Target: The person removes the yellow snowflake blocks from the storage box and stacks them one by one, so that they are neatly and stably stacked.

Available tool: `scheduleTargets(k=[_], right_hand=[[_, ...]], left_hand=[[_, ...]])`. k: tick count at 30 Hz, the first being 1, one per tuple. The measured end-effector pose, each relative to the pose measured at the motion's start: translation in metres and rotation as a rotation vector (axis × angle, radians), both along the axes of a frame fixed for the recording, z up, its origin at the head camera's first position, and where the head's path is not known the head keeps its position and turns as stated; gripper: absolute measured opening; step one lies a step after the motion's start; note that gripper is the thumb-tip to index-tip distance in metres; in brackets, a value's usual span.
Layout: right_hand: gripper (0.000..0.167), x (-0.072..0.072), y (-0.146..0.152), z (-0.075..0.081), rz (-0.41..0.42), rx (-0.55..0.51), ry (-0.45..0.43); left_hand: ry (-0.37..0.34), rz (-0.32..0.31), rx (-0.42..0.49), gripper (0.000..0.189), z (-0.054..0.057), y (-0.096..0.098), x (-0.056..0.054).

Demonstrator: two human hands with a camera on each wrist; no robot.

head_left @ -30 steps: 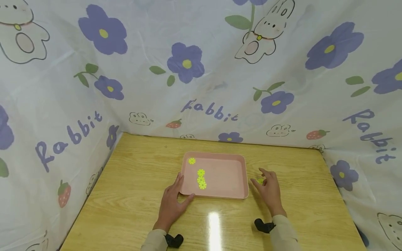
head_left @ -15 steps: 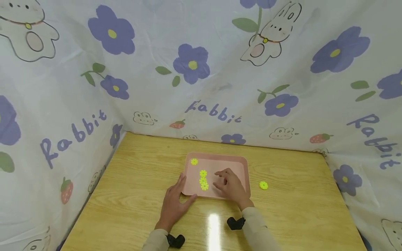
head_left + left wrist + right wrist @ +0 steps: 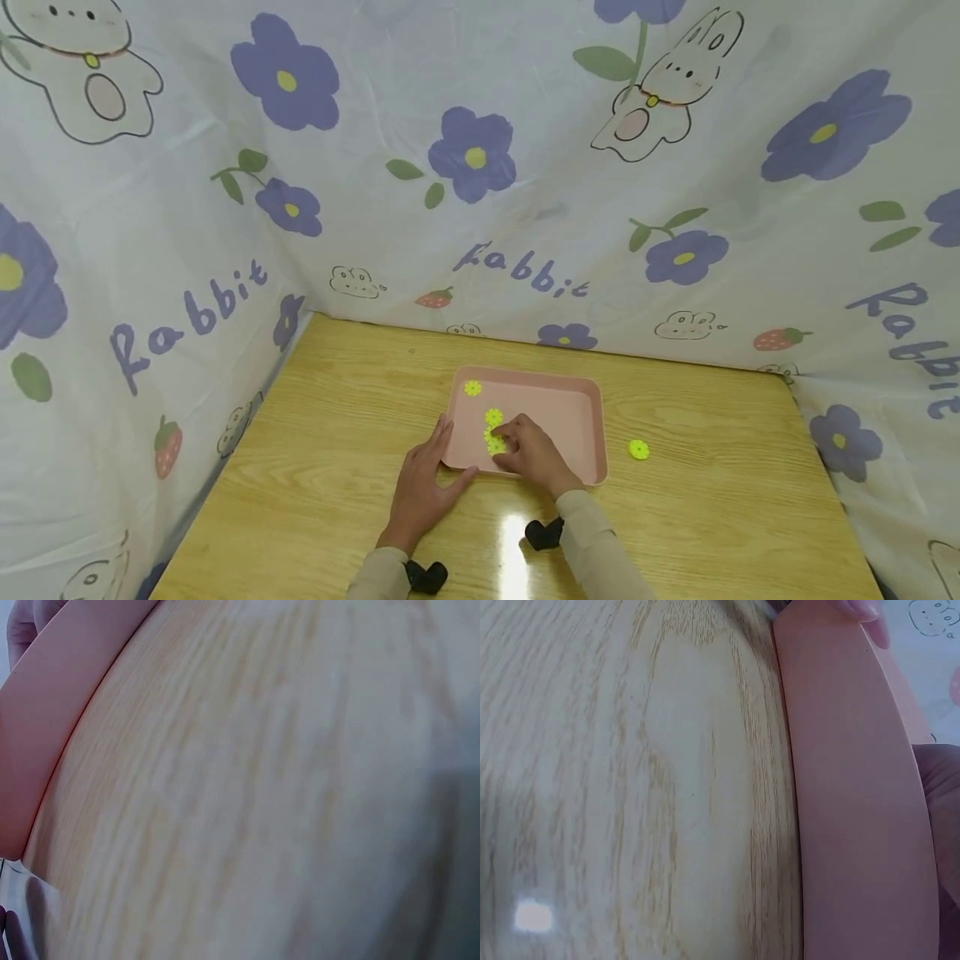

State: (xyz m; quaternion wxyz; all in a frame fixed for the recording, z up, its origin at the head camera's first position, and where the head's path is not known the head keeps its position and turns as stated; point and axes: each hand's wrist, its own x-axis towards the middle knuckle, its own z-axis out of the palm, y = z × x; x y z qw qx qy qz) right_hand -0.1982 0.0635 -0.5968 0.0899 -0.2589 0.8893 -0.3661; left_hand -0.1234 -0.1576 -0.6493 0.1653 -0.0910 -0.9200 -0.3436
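Observation:
A shallow pink tray [image 3: 558, 400] lies on the wooden table. Inside it, one yellow flower-shaped disc [image 3: 472, 388] sits in the far left corner. Further yellow flower discs [image 3: 493, 416] form a column left of the tray's middle. My right hand [image 3: 534, 454] reaches over the tray's front edge, thumb and bent index finger at the nearest disc [image 3: 496, 447] of that column; whether they pinch it is hidden. My left hand [image 3: 423, 487] rests at the tray's near left corner, fingers straight along the left side and thumb by the front edge.
Another yellow flower disc [image 3: 638, 450] lies on the table [image 3: 697, 500] to the right of the tray. A printed cloth [image 3: 390, 225] with rabbits and purple flowers hangs along the table's back and sides. Both wrist views show mostly tabletop and the tray's outer wall [image 3: 862, 787].
My right hand has left the yellow disc on the table right of the tray and moved left over the tray to the column of discs. The left hand stays at the tray's corner.

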Motion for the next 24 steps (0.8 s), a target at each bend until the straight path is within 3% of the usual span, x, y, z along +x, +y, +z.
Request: scheduleTargets(k=[9, 24], right_hand=[[0.032, 0.000, 0.003, 0.001, -0.005, 0.009, 0.006], [0.034, 0.001, 0.015, 0.002, 0.013, -0.013, -0.071]], left_hand=[[0.010, 0.002, -0.015, 0.086, 0.000, 0.002, 0.000], [-0.001, 0.009, -0.010, 0.087, 0.000, 0.001, 0.000]])
